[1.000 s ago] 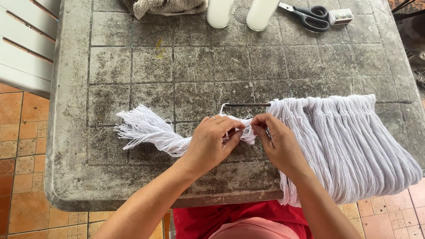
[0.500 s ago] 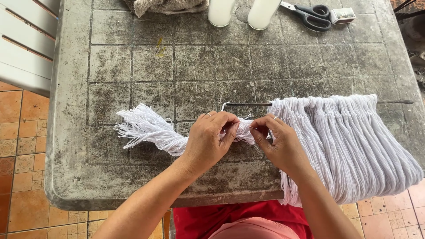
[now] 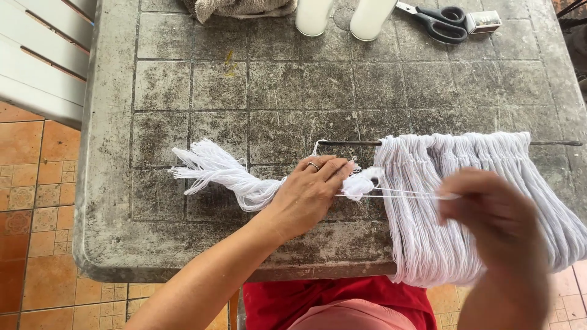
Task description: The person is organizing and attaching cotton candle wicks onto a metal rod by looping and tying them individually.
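**Strand drawn out to the right**

The right hand (image 3: 495, 214) has pulled away rightward, blurred, pinching a taut white strand (image 3: 397, 193). On the grey table (image 3: 183, 91), the left hand (image 3: 309, 189) presses closed on the white yarn bundle (image 3: 238, 180), beside the rod-hung yarn fringe (image 3: 465, 183).

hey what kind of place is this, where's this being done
Probably a home patio or porch used as a craft spot. A weathered grey table stands on terracotta floor tiles beside a white slatted chair, with white yarn hung on a thin rod and scissors nearby.
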